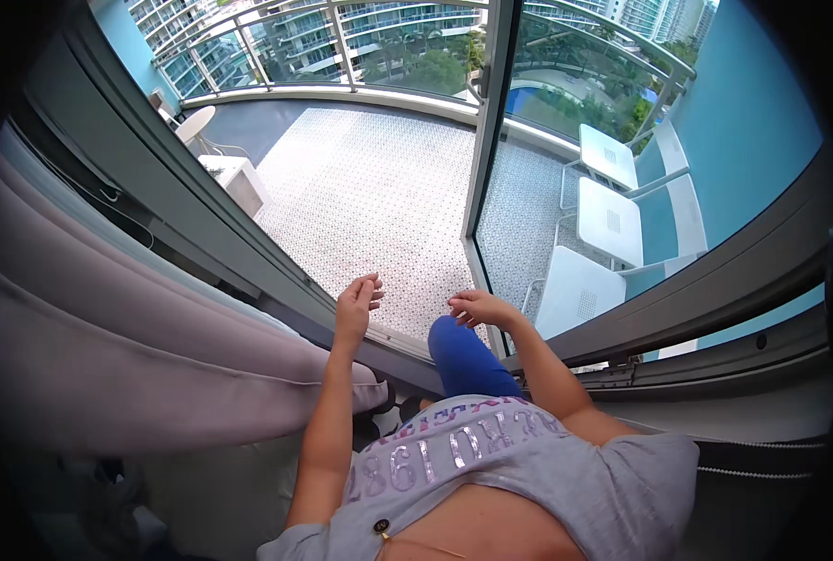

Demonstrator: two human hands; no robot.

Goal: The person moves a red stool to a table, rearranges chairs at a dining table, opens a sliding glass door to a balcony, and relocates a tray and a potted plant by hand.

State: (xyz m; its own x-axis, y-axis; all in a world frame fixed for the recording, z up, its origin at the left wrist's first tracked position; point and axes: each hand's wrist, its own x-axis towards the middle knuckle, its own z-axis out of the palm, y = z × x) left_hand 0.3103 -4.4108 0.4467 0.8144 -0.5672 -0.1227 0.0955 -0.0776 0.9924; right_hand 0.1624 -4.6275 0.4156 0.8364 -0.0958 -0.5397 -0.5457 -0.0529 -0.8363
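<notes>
My left hand [356, 301] is held out over the door threshold [393, 344], its fingers loosely bent and a little apart, with nothing in them. My right hand [480, 309] hangs above my raised blue-clad knee [468, 355], near the upright edge of the glass door [477, 210]. Its fingers are half curled and apart, and it holds nothing that I can see. Neither hand touches the door. Beyond both hands lies the patterned balcony floor [360, 196], bright with sunlight.
Several white folding chairs [611, 222] stand along the blue wall [753, 122] at the right, behind the glass. A round table [195, 123] and a white block-like piece [236, 182] are at the far left. A railing [346, 47] bounds the balcony. Pale curtains [145, 346] hang at my left.
</notes>
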